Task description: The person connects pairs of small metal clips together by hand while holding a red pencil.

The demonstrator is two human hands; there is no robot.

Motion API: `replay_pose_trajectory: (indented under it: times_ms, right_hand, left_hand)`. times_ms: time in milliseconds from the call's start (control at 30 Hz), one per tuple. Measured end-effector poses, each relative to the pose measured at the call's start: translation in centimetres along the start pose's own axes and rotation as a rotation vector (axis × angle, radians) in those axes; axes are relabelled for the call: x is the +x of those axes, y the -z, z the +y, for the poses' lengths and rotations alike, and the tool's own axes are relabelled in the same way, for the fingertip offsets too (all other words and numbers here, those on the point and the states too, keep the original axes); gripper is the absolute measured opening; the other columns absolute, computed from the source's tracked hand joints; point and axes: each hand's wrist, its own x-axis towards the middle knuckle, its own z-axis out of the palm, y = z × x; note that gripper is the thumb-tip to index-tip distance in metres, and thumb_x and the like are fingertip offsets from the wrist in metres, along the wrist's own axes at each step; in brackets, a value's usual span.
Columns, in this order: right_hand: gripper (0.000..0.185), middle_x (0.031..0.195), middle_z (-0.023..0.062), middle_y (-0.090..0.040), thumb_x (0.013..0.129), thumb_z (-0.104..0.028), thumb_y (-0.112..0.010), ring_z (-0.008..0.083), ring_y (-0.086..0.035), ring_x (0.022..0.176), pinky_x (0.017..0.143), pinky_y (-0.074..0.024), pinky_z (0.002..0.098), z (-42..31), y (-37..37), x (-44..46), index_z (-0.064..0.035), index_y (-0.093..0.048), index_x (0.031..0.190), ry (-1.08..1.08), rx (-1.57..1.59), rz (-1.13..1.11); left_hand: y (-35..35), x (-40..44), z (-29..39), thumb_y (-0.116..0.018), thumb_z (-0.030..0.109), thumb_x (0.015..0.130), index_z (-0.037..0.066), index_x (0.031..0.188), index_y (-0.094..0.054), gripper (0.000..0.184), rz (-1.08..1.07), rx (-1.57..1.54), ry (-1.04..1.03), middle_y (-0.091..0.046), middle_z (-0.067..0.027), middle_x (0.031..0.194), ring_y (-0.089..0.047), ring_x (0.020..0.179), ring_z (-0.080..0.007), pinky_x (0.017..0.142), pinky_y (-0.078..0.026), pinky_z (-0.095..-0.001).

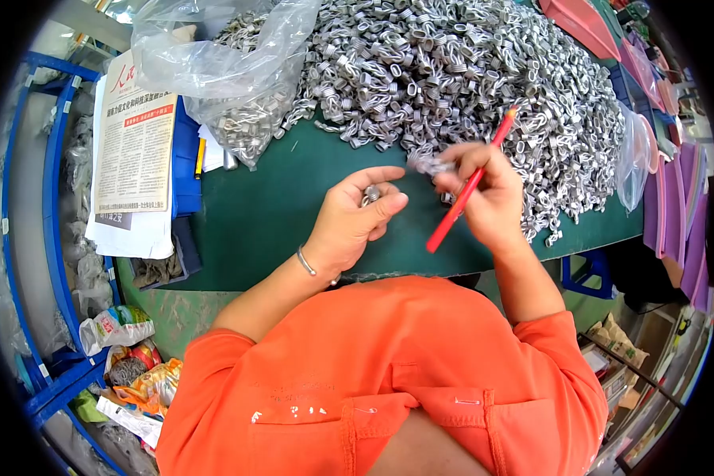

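My left hand is closed with fingers curled round a small silvery metal fitting, which shows between thumb and fingers. My right hand grips a long red pencil-like stick with a yellowish upper end, held slanting across the palm. At the fingertips of the same hand is another metal fitting, smeared by motion. Both hands are above the green tabletop, a short gap apart. Just beyond them spreads a large heap of looped metal fittings.
A clear plastic bag with more fittings lies left of the heap. Further left are a newspaper, a blue bin and a blue shelf rack. A red tray stands at the back right, and a blue stool below the table.
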Motion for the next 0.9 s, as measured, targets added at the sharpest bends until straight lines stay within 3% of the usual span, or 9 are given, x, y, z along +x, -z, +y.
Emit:
replay_pose_trajectory:
  times_ms: [167,233,367,500,600,633,700,833,900]
  right_hand:
    - [0.018,0.096,0.0174,-0.057,0.079,0.004,-0.056,0.0146,-0.057,0.079,0.070,-0.0487,0.0259,1.3,-1.4,-1.5,-0.0057,-0.041,0.077,-0.227,0.586,-0.129]
    - [0.019,0.097,0.0184,-0.057,0.079,0.005,-0.057,0.0163,-0.057,0.082,0.072,-0.0482,0.0268,2.3,-1.5,-1.7,-0.0061,-0.041,0.078,-0.236,0.664,-0.156]
    - [0.023,0.097,0.0194,-0.057,0.076,0.006,-0.059,0.0203,-0.057,0.089,0.075,-0.0476,0.0284,2.8,-1.4,-1.9,-0.0068,-0.040,0.078,-0.159,0.660,-0.163]
    - [0.028,0.098,0.0162,-0.055,0.073,0.008,-0.062,0.0164,-0.055,0.086,0.073,-0.0472,0.0269,1.6,-1.6,-2.2,-0.0059,-0.039,0.082,0.027,0.340,-0.022]
    - [0.034,0.098,0.0160,-0.053,0.070,0.008,-0.066,0.0146,-0.054,0.080,0.069,-0.0464,0.0249,1.6,-1.9,-2.3,-0.0061,-0.038,0.084,0.179,0.197,0.010]
    - [0.036,0.097,0.0164,-0.053,0.069,0.008,-0.067,0.0147,-0.054,0.080,0.068,-0.0462,0.0244,1.5,-2.1,-2.4,-0.0063,-0.038,0.084,0.249,0.191,0.043]
    - [0.038,0.095,0.0169,-0.054,0.068,0.007,-0.068,0.0161,-0.055,0.079,0.067,-0.0468,0.0244,1.3,-2.0,-2.4,-0.0063,-0.037,0.085,0.295,0.128,0.036]
    - [0.034,0.091,0.0182,-0.056,0.069,0.005,-0.068,0.0185,-0.059,0.075,0.061,-0.0487,0.0262,0.7,-2.5,-2.5,-0.0049,-0.038,0.082,0.369,0.017,0.052]
    - [0.028,0.090,0.0186,-0.059,0.070,0.004,-0.067,0.0186,-0.060,0.073,0.060,-0.0489,0.0261,0.6,-2.1,-2.2,-0.0042,-0.040,0.077,0.428,0.001,-0.080]
  left_hand:
    - [-0.5,0.0,0.2,-0.067,0.004,0.074,0.001,0.089,-0.060,0.016,0.039,0.131,-0.180,-0.056,0.0004,0.074,-0.043,0.053,-0.0043,0.048,-0.035,-0.0162]
    - [-0.4,0.2,0.3,-0.069,0.001,0.071,0.001,0.088,-0.061,0.019,-0.009,0.762,-0.722,-0.055,-0.0022,0.076,-0.046,0.060,-0.0059,0.052,-0.037,-0.0179]
    - [-0.7,-0.1,0.5,-0.071,0.000,0.067,0.001,0.086,-0.062,0.020,-0.030,0.751,-0.677,-0.056,-0.0031,0.078,-0.048,0.064,-0.0068,0.057,-0.038,-0.0182]
    - [-0.3,-0.1,0.1,-0.070,0.000,0.068,0.001,0.089,-0.062,0.022,0.013,0.708,-0.648,-0.057,-0.0020,0.078,-0.049,0.065,-0.0062,0.056,-0.039,-0.0182]
    - [0.2,-0.2,-0.1,-0.066,0.004,0.075,0.001,0.095,-0.062,0.021,0.029,0.402,-0.331,-0.055,0.0008,0.073,-0.048,0.061,-0.0049,0.052,-0.039,-0.0180]
    - [0.3,-0.2,-0.1,-0.066,0.004,0.075,0.001,0.095,-0.062,0.021,0.026,0.402,-0.329,-0.055,0.0008,0.073,-0.048,0.061,-0.0049,0.052,-0.039,-0.0180]
    - [0.5,0.0,-0.4,-0.062,0.006,0.079,-0.001,0.100,-0.059,0.023,-0.079,-0.003,-0.077,-0.057,-0.0024,0.074,-0.051,0.061,-0.0068,0.052,-0.042,-0.0195]
    - [0.4,0.1,-1.0,-0.058,0.007,0.082,-0.002,0.106,-0.056,0.026,-0.115,-0.127,0.009,-0.058,-0.0050,0.076,-0.054,0.060,-0.0092,0.051,-0.047,-0.0223]
    - [0.2,0.2,-0.9,-0.056,0.009,0.083,0.000,0.111,-0.052,0.029,-0.083,-0.177,0.088,-0.059,-0.0071,0.084,-0.057,0.065,-0.0123,0.055,-0.050,-0.0256]
